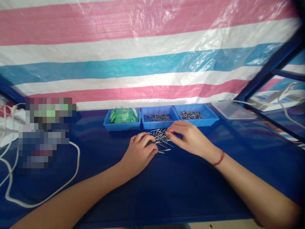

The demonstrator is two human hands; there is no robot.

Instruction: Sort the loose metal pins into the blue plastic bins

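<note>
A loose heap of thin metal pins (161,137) lies on the dark blue table between my hands. My left hand (140,153) rests on the table at the heap's left edge, fingers curled in over a few pins. My right hand (188,136) reaches in from the right, its fingertips pinched at the top of the heap. A red string circles my right wrist. Behind the heap stand three blue trays: the left one (121,125) holds green pieces, the middle one (159,123) and the right one (202,121) hold more metal pins.
A white cable (71,178) loops over the table at the left beside a blurred patch. A clear plastic lid (232,110) lies at the right behind the trays. A striped pink, white and blue tarp hangs behind. Dark blue frame bars (269,68) slant at the right.
</note>
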